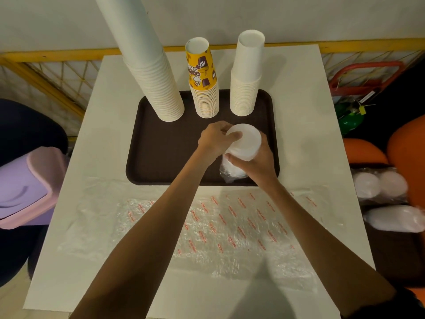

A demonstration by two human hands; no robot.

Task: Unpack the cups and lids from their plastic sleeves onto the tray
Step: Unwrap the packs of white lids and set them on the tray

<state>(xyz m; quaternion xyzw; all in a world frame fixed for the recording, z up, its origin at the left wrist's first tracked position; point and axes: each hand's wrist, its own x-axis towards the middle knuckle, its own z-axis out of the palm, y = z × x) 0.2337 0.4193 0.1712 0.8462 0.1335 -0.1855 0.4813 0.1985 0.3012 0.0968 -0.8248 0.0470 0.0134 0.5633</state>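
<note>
Over the tray (161, 157), round white lids (247, 143)

Over a dark brown tray (161, 148) on the white counter (305, 125), the left hand (216, 141) and right hand (258, 163) both grip a stack of white lids (246, 143), its clear plastic sleeve (226, 174) bunched below. Behind stand a tall white cup stack (158, 88), a yellow printed cup stack (204, 93) and a shorter white cup stack (246, 88). Flattened empty sleeves (207, 226) lie on the counter's near side.

- Yellow printed cup (202, 65), topping the stack at 12 o'clock on the tray (161, 146): white letters "HS"; the other letters are unclear.
- Flattened plastic sleeve (230, 222) at 6 o'clock: repeated red print, too blurred to read.
</note>
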